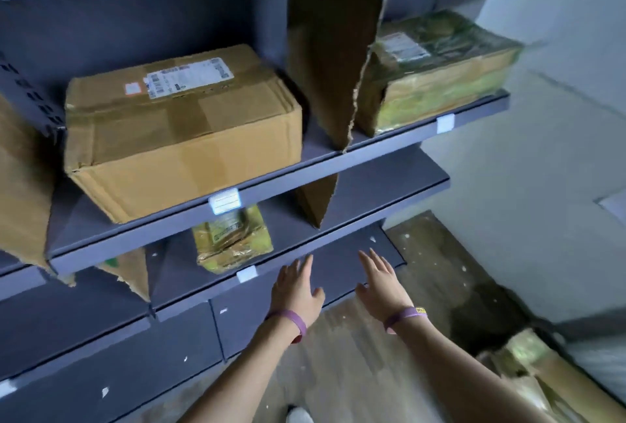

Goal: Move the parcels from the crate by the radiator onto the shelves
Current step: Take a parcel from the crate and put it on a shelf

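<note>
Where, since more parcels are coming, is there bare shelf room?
Lower shelf: bare right of the cardboard divider, and between it and the green-taped parcel. Crowded: the upper shelf, where the cardboard box and green-wrapped parcel fill their bays.

- We see the shelf (305, 172) as dark grey metal, painted matt and smooth.
- We read the large box (183, 138) as matt brown cardboard, with shinier tape strips and a white paper label (189, 79).
- The wrapped parcel (437, 77) and the small parcel (232, 239) show us glossy, crinkled yellow-green tape.
- The divider (332, 50) looks like bare cardboard to us, its torn edge rough.
</note>
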Available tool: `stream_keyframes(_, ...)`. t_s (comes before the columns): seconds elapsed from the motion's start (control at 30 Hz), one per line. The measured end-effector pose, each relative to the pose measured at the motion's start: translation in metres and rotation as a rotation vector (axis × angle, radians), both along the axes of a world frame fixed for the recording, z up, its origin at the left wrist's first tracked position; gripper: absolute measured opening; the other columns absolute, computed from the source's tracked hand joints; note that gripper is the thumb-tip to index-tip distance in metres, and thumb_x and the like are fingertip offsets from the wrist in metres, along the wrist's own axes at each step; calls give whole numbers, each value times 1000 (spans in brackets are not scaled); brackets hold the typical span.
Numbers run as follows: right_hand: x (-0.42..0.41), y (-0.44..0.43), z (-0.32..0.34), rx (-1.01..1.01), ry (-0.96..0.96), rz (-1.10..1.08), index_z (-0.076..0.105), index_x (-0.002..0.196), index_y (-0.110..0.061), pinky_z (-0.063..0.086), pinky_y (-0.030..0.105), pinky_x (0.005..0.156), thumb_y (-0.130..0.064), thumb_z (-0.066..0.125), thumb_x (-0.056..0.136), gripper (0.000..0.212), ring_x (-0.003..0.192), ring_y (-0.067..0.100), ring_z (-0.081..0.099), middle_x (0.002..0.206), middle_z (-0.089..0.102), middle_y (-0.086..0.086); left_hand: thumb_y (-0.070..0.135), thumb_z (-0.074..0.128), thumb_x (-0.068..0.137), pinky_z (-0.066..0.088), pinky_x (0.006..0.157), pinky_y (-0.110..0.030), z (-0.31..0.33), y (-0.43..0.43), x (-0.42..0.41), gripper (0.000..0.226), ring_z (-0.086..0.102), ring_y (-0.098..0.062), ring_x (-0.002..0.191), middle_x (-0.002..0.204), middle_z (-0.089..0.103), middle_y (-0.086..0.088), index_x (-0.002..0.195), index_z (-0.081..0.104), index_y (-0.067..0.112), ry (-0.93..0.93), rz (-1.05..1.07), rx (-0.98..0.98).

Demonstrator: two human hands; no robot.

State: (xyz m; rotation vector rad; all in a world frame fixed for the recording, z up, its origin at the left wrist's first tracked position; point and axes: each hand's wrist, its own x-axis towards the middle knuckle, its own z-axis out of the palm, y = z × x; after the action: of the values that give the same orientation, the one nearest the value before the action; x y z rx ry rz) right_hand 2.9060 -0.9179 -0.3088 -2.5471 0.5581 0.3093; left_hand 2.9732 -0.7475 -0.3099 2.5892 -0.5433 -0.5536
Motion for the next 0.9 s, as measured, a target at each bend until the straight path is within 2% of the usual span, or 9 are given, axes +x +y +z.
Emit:
stream_keyframes(0.1, -52, -42, 7, 0, -24, -142, 17, 153, -20, 18, 34, 118, -10, 49, 90, 71, 148, 24, 10, 161, 12, 5, 34, 49, 92, 30, 111, -42, 13, -54, -30, 66, 24, -24, 140, 153, 29, -5, 150, 20, 23, 9, -139, -19)
stream_keyframes(0.23, -145, -103, 9, -39, -52, -286, 24, 150, -15, 20, 32, 117, -22, 51, 92, 64, 145, 25, 21, 157, 24, 10, 35, 47, 92, 24, 114, -42, 27, -134, -93, 65, 18, -24, 142, 155, 23, -2, 150, 18, 27, 29, -374, -16)
stream_keyframes(0.3, -200, -133, 9, -47, -48, -411, 23, 151, -14, 18, 33, 118, -20, 52, 91, 67, 145, 27, 20, 158, 21, 10, 35, 46, 92, 20, 115, -40, 34, -175, -131, 65, 15, -24, 143, 155, 23, -2, 150, 19, 26, 20, -488, -19)
stream_keyframes(0.43, -310, -183, 8, -61, -34, -620, 21, 152, -13, 16, 34, 118, -19, 49, 93, 65, 146, 29, 16, 160, 17, 12, 35, 45, 94, 14, 118, -44, 38, -246, -212, 64, 5, -24, 146, 158, 17, 0, 150, 17, 29, 72, -630, -33)
stream_keyframes(0.5, -362, -203, 6, -70, -24, -667, 22, 151, -11, 13, 34, 118, -19, 48, 95, 63, 147, 30, 15, 159, 18, 12, 37, 45, 94, 13, 119, -42, 34, -274, -252, 63, 4, -22, 146, 158, 16, 2, 150, 17, 30, 76, -690, -25)
stream_keyframes(0.63, -454, -231, 0, -33, 13, -864, 21, 152, -15, 17, 37, 119, -17, 51, 91, 68, 146, 33, 17, 159, 17, 13, 39, 44, 94, 13, 118, -40, 19, -318, -321, 63, 7, -23, 146, 158, 17, 3, 150, 17, 31, 92, -798, 44)
stream_keyframes(0.8, -520, -258, -14, -9, 40, -977, 24, 151, -13, 16, 38, 120, -21, 53, 91, 67, 147, 27, 16, 157, 24, 12, 38, 45, 93, 14, 117, -42, 4, -369, -376, 64, 10, -24, 146, 157, 20, 3, 150, 18, 29, 111, -928, 112)
stream_keyframes(0.9, -536, -273, -25, 16, 45, -1027, 28, 150, -12, 19, 38, 119, -22, 53, 90, 66, 145, 28, 21, 156, 28, 11, 36, 46, 93, 17, 118, -42, -5, -402, -389, 63, 13, -24, 145, 156, 23, 1, 150, 20, 27, 112, -987, 133)
